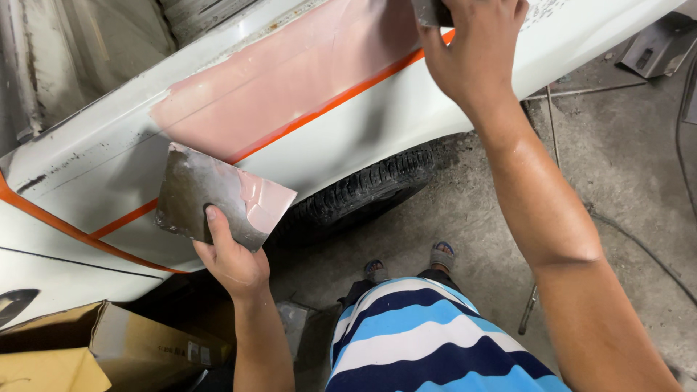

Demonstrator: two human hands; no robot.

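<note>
Beside white car panel (406, 109): left hand (232, 261) fingers grip metal board (210, 199) carrying pink filler (265, 199); right hand (472, 43) fingers clamp spreader (430, 11) against pink patch (290, 80).

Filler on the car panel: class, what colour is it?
Pale pink filler, clearest in the head view, spread over the white panel.

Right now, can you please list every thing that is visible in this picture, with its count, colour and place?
white car body panel: one, white with an orange stripe, upper half
pink filler patch: one, pink, spread on the panel
flat metal mixing board: one, grey, pink filler on its right corner, left centre
small grey spreader: one, grey, top edge
black tyre: one, black, under the panel
cardboard box: one, brown, bottom left
concrete floor: grey, right
left hand: holds the board
right hand: holds the spreader
</note>
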